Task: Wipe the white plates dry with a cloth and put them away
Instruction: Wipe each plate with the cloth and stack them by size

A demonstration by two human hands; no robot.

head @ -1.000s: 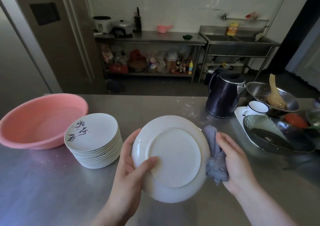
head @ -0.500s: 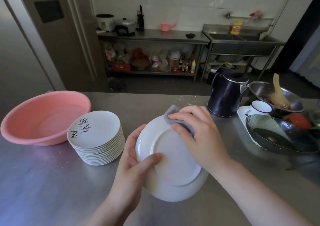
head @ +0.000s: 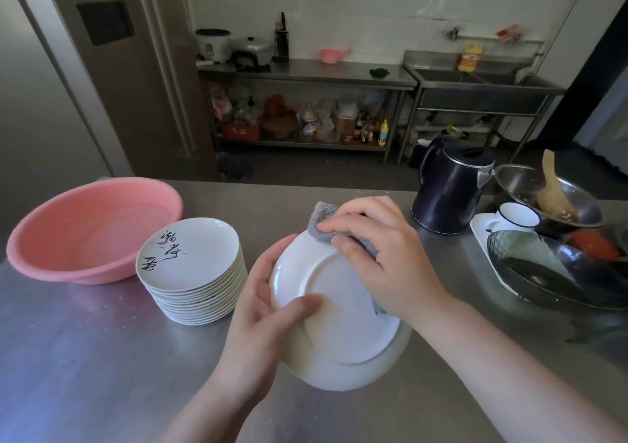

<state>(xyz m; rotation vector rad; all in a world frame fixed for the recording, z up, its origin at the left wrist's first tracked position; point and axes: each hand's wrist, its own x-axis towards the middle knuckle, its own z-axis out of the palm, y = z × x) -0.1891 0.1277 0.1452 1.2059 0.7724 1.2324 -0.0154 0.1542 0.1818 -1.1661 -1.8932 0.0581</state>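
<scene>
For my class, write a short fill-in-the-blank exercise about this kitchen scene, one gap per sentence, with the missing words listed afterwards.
1. The right hand presses a grey ____ against the plate.
2. The left hand holds the plate with its ____ facing the camera.
3. The stack of plates stands right beside a ____ basin.
4. Past the right hand stands a dark ____.

Missing words: cloth; underside; pink; kettle

Dim indoor light, soft sheen on the steel counter [head: 102, 357], brighter white back wall [head: 373, 7], wide-angle bending at the edges, background slightly soft, faint shadows
</scene>
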